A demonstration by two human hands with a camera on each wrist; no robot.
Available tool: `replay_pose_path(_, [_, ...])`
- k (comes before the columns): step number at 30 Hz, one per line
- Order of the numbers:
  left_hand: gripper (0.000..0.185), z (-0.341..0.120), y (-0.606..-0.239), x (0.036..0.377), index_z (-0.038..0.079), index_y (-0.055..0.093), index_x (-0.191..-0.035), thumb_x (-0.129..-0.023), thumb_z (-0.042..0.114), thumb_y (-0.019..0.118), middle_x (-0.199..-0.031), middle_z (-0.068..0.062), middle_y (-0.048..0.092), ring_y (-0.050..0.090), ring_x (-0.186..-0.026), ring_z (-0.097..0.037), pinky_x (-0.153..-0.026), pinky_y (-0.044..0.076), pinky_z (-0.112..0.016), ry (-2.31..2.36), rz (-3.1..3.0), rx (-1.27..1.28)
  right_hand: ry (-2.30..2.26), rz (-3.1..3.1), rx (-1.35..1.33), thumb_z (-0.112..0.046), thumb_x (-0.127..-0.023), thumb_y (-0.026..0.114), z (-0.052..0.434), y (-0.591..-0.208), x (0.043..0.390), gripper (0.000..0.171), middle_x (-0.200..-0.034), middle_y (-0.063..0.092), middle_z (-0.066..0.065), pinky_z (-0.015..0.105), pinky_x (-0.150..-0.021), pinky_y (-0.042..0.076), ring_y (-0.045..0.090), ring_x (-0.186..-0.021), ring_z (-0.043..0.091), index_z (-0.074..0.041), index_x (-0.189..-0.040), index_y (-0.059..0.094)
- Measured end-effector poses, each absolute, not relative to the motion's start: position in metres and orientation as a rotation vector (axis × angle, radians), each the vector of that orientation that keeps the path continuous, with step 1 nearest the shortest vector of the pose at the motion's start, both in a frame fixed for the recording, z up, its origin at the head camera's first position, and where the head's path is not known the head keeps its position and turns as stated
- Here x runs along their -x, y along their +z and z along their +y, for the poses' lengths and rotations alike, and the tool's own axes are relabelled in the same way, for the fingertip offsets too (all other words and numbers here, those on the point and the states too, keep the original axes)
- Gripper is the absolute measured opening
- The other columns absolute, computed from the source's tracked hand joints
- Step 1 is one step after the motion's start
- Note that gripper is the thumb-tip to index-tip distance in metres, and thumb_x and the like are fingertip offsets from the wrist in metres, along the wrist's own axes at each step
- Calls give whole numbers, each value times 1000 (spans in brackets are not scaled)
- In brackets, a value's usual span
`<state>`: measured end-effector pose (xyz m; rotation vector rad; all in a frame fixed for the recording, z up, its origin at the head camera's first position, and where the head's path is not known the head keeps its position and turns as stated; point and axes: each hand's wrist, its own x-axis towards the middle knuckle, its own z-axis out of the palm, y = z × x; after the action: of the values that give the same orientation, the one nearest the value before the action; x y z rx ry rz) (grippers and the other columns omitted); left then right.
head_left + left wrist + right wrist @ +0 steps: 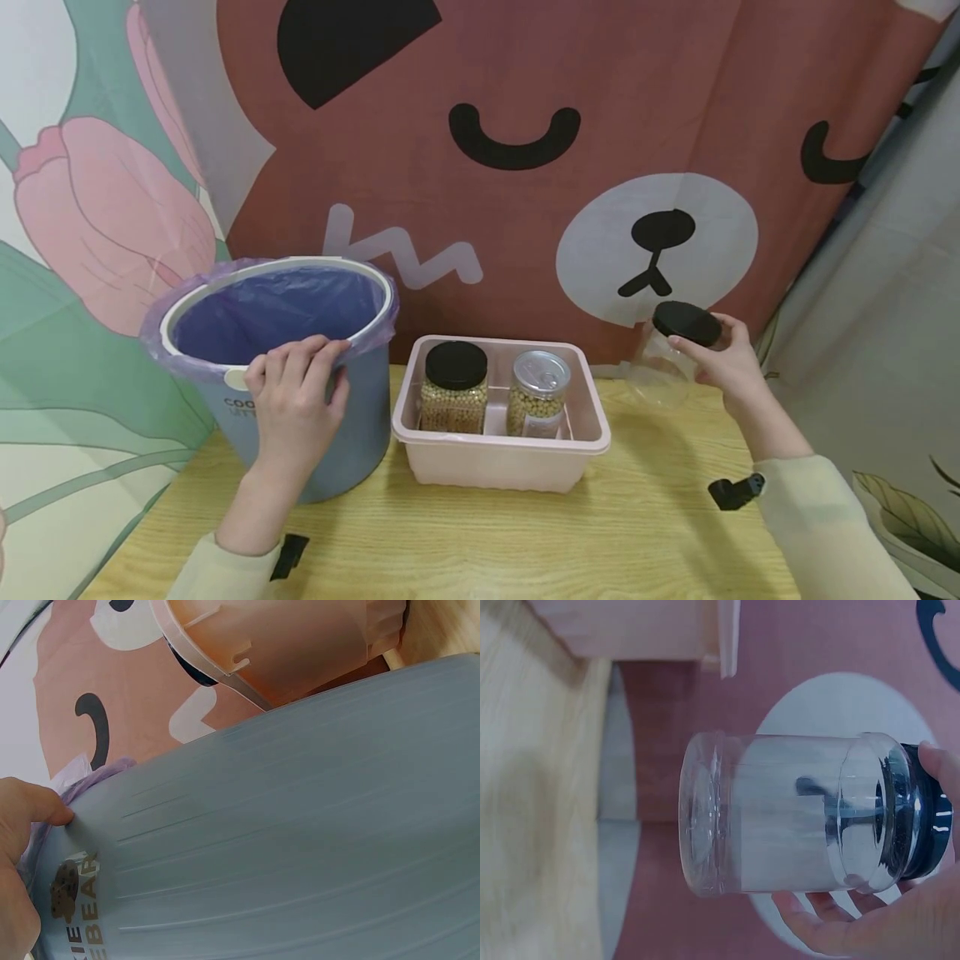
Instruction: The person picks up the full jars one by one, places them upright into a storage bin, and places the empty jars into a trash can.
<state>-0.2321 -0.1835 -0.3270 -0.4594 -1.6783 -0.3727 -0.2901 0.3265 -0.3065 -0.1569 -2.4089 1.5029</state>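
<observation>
My left hand [295, 398] grips the front rim of a blue trash can [352, 450], its fingers over the white ring [382, 287] and the thumb on the outer wall. A purple trash bag [307, 296] lines the can and folds over its rim. On the right, my right hand [723, 358] holds a clear, empty plastic jar [795, 817] near its black lid [687, 323]. The jar is upright and held above the table, as the right wrist view shows. Between the hands, a pink bin [498, 467] holds a black-lidded jar [454, 392] and a silver-topped can [540, 392], both filled with yellowish beans.
Everything stands on a light wooden table [465, 542]. Close behind it hangs a curtain [510, 233] printed with a brown bear face. The trash can stands at the bin's left, and a pale grey curtain [885, 333] hangs at the right.
</observation>
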Motion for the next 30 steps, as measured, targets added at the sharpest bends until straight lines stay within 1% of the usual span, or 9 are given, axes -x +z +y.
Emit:
replay_pose_path(3, [29,-183,-327,232,2,68,-98,-70,-4,69,-98,-16,62,50,-89,-39,-78,25,-53,-371,-1675,461,1510,-2387,136,-39,-83,68,320,-297,285,86,-119,34,-5,28,-65,52,41,-95,6,-11,-143,15])
replay_pose_path(6, [29,-183,-326,232,2,68,-98,-70,-4,69,-98,-16,63,50,-89,-39,-77,25,-53,-369,-1674,461,1511,-2376,95,-38,-84,68,313,-287,279,83,-120,34,-7,24,-65,50,41,-97,6,-14,-144,16])
replay_pose_path(12, [29,-183,-326,233,3,68,-98,-70,-5,69,-98,-16,63,50,-88,-39,-78,25,-53,-370,-1667,463,1504,-2384,1,-35,-86,66,298,-268,274,79,-116,35,-11,24,-66,50,44,-95,6,-18,-145,16])
replay_pose_path(16, [28,-183,-326,234,3,68,-96,-69,-5,68,-97,-16,63,50,-87,-39,-77,25,-53,-371,-1655,466,1527,-2408,-37,-36,-86,66,286,-254,272,83,-126,37,0,23,-68,51,48,-95,5,-20,-148,12])
replay_pose_path(18, [28,-183,-327,234,2,67,-96,-69,-5,68,-97,-16,63,50,-87,-39,-77,25,-53,-373,-1651,466,1551,-2421,-55,-36,-86,65,279,-246,271,84,-137,32,10,22,-71,51,49,-100,8,-21,-149,11])
replay_pose_path(20, [28,-183,-327,234,2,67,-96,-69,-5,68,-97,-16,63,50,-87,-39,-77,25,-53,-377,-1652,466,1577,-2437,-71,-39,-86,64,272,-239,271,86,-146,24,14,22,-74,50,47,-108,13,-22,-149,9])
replay_pose_path(23, [27,-184,-327,233,2,67,-96,-69,-4,68,-97,-16,63,50,-88,-39,-77,25,-53,-377,-1658,464,1607,-2455,-104,-42,-86,64,259,-227,270,88,-152,18,14,27,-82,48,42,-120,19,-23,-150,7])
replay_pose_path(25, [27,-184,-328,233,1,67,-96,-69,-4,68,-97,-16,63,50,-88,-39,-77,25,-53,-376,-1661,463,1624,-2455,-130,-43,-85,65,249,-220,271,88,-151,20,11,30,-84,47,40,-123,21,-24,-149,8])
replay_pose_path(30, [28,-184,-327,233,2,67,-96,-69,-4,68,-97,-16,63,50,-88,-39,-78,25,-53,-375,-1658,462,1683,-2416,-220,-37,-85,67,222,-205,273,81,-139,33,5,34,-80,48,47,-112,15,-26,-147,15])
